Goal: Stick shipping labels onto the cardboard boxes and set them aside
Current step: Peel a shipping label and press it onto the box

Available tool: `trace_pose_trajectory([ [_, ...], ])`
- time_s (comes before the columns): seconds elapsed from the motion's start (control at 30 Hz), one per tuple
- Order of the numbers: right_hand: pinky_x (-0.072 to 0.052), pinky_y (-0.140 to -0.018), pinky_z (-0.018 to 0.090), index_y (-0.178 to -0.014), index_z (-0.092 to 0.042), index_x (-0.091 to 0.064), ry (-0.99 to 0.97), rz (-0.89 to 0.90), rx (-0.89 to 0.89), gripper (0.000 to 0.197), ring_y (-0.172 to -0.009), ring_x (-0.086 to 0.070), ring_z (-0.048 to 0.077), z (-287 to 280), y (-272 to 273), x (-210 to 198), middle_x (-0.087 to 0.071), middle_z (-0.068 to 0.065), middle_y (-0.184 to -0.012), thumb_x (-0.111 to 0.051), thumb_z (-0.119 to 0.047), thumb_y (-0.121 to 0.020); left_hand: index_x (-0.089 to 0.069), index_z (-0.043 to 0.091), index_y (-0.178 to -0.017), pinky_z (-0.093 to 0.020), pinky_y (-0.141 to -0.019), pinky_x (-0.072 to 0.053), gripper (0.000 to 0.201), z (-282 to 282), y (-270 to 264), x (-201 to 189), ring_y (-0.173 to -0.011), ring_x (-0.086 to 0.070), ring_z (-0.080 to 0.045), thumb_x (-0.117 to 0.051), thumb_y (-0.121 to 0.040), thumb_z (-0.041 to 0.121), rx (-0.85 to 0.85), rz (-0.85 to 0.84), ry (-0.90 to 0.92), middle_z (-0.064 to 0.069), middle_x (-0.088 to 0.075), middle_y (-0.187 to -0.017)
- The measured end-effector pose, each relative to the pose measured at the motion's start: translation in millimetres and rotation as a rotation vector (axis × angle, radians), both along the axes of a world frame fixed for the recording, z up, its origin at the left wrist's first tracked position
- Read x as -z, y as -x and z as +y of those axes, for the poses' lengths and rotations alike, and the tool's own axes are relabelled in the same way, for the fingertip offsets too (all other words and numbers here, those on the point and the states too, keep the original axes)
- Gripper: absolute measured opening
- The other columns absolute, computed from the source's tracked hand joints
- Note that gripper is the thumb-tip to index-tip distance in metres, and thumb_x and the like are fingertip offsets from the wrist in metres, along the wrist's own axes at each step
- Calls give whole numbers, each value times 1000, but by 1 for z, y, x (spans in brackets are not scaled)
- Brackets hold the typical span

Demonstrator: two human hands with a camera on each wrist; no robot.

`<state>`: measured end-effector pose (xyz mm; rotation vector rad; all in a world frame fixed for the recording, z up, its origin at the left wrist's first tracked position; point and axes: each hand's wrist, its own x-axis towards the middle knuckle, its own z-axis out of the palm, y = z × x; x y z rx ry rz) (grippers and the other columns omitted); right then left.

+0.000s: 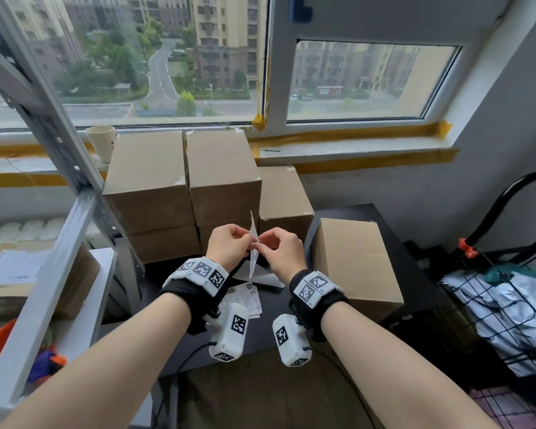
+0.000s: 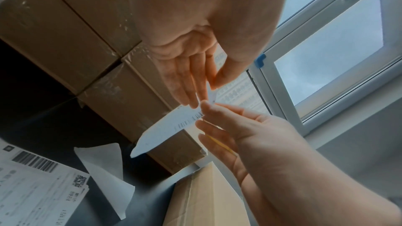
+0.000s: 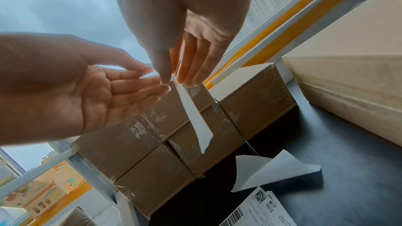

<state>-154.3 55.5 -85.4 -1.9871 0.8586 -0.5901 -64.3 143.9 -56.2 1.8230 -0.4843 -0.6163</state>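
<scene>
Both hands, left hand [image 1: 229,246] and right hand [image 1: 280,249], pinch one label [image 1: 253,243] (edge-on); the person should peel slowly, keeping it flat.

Both arms reach out — the left hand [image 1: 229,246] and right hand [image 1: 281,252] meet, fingertips pinching together.

lone box [image 1: 355,264] right of box stack [image 1: 183,193]
</scene>
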Motion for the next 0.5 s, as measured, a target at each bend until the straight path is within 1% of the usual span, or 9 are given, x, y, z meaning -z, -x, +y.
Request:
trace_pose_trajectory([
  [0.07, -54, -75, 31, -87, -14, -68, -18, -12, 20, 10, -79, -64, 15, -3, 5, -3, -70, 0, -83, -68, -23, -84, -66, 3, -81, -45, -85, -56, 4, -3, 6, -4, -85, -70, -27, -66, -81, 7, 13, 20, 30, -19, -71, -91],
  [0.1, -53, -72, 28, -87, -14, -68, -26, -14, 34, 8, -78, -63, 15, -5, 8, -4, -68, 0, -82, -66, -22, -85, -65, 1, -85, -44, -84, -56, 7, -4, 8, -6, -85, -69, -27, -67, -81, 7, 29, 22, 36, -20, -70, -93],
  [0.17, -48, -64, 20, -87, -14, -67, -42, -23, 65, 7, -73, -60, 12, -11, 14, -4, -66, -3, -80, -64, -21, -87, -65, 4, -87, -41, -81, -57, 9, -7, 12, -8, -84, -68, -25, -68, -82, 11, 70, 1, 43, -16, -70, -91],
  [0.23, -46, -62, 19, -88, -15, -67, -63, -33, 98, 6, -69, -59, 7, -20, 22, -4, -64, -5, -78, -64, -21, -87, -65, 10, -81, -41, -80, -57, 6, -12, 13, -8, -81, -68, -24, -69, -81, 14, 99, -36, 20, -12, -69, -86],
  [0.3, -50, -65, 22, -88, -15, -67, -82, -41, 134, 5, -70, -60, 7, -30, 32, -4, -65, -6, -79, -65, -20, -87, -64, 15, -75, -44, -80, -58, 8, -17, 12, -3, -80, -69, -25, -68, -81, 14, 118, -94, -42, -10, -70, -81],
  [0.4, -56, -77, 31, -87, -11, -67, -167, -92, 199, 5, -81, -66, 18, -47, 46, -1, -68, 1, -85, -68, -16, -84, -62, 19, -74, -44, -80, -57, 11, -27, 11, 5, -82, -69, -26, -64, -81, 12, 100, -153, -139, -7, -70, -83],
  [0.47, -57, -81, 37, -87, -10, -66, -258, -133, 221, 6, -87, -68, 24, -57, 57, -2, -70, 7, -90, -69, -13, -84, -64, 15, -85, -39, -85, -55, 4, -37, 13, 10, -88, -67, -24, -63, -82, 13, 103, -184, -209, -4, -68, -88],
  [0.5, -57, -82, 38, -88, -9, -66, -303, -154, 228, 6, -89, -69, 26, -61, 63, -2, -70, 10, -91, -68, -12, -84, -66, 12, -93, -36, -87, -53, 11, -42, 17, 11, -90, -66, -23, -64, -83, 15, 124, -192, -249, -3, -66, -89],
])
